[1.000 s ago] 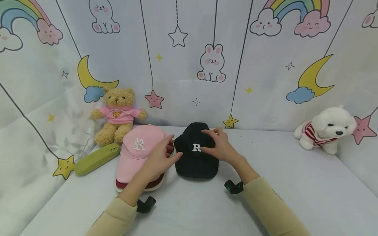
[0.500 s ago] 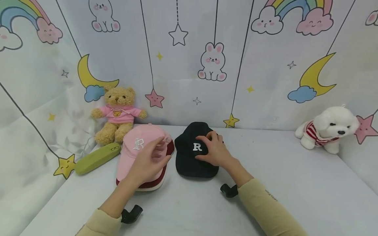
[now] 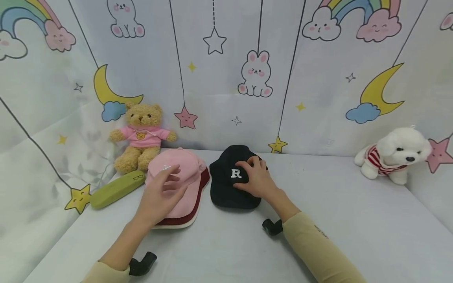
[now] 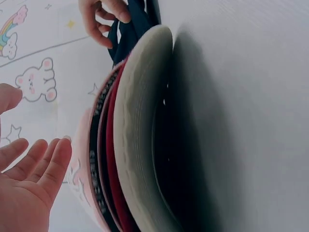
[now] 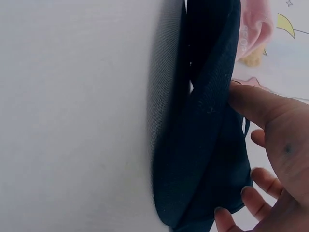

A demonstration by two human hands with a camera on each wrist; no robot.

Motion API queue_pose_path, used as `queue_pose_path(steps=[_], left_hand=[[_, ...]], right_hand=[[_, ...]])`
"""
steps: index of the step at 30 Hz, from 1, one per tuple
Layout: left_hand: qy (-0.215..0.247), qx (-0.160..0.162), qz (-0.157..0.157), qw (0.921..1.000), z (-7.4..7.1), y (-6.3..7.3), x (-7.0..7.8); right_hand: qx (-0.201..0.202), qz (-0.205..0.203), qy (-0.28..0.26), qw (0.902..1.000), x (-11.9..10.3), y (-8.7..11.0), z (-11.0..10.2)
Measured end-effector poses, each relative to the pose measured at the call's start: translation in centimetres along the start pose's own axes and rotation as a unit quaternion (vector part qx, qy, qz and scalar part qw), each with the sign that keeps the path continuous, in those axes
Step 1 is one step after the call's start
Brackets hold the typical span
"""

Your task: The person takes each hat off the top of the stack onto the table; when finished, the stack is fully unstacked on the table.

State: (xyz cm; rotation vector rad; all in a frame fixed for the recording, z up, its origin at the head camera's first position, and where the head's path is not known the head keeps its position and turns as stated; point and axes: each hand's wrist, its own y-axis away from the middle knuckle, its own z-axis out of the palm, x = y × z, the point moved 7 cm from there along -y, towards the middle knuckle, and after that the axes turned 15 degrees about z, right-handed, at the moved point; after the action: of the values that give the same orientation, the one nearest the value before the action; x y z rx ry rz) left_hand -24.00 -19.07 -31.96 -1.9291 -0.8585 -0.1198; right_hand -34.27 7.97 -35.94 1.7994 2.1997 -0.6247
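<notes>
A black baseball cap (image 3: 231, 196) with a white letter R lies on the white table, its brim toward me. My right hand (image 3: 257, 179) pinches its crown from the right, thumb near the letter and fingers farther back. In the right wrist view the thumb (image 5: 256, 101) presses the cap's front. To the left is a stack of nested caps: a pink cap (image 3: 187, 200) on top, then a dark red brim (image 4: 113, 145) and a cream brim (image 4: 140, 130) beneath. Above the pink cap my left hand (image 3: 155, 198) hovers, fingers spread, holding nothing and partly covering its emblem.
A teddy bear (image 3: 141, 137) in a pink top sits behind the stack. Beside it lies a green glasses case (image 3: 116, 190). At the far right stands a white plush dog (image 3: 393, 157) in a striped shirt. A printed cloth backdrop (image 3: 219, 86) rises behind the table.
My left hand has moved left and toward me, away from the black cap. My right hand has closed its fingers on the black cap, whose brim has lifted slightly.
</notes>
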Motion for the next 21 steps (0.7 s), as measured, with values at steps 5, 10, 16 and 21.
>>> queue_pose_path(steps=[5, 10, 16, 21], left_hand=[[-0.014, 0.024, 0.011, 0.9996, -1.0, 0.4, -0.3], [-0.012, 0.041, 0.015, 0.9990, -1.6, 0.9, -0.8], [-0.025, 0.051, 0.004, 0.9984, -2.5, 1.2, -1.4], [-0.044, 0.066, 0.010, 0.9968, -3.3, 1.3, -1.7]], right_hand=[[0.000, 0.012, 0.006, 0.9999, 0.3, -0.7, 0.4], [0.001, 0.020, 0.006, 0.9998, 0.4, -1.2, 0.6], [0.002, 0.025, 0.015, 0.9996, 0.5, -1.8, 0.8], [0.000, 0.030, 0.017, 0.9994, 0.7, -2.1, 0.8]])
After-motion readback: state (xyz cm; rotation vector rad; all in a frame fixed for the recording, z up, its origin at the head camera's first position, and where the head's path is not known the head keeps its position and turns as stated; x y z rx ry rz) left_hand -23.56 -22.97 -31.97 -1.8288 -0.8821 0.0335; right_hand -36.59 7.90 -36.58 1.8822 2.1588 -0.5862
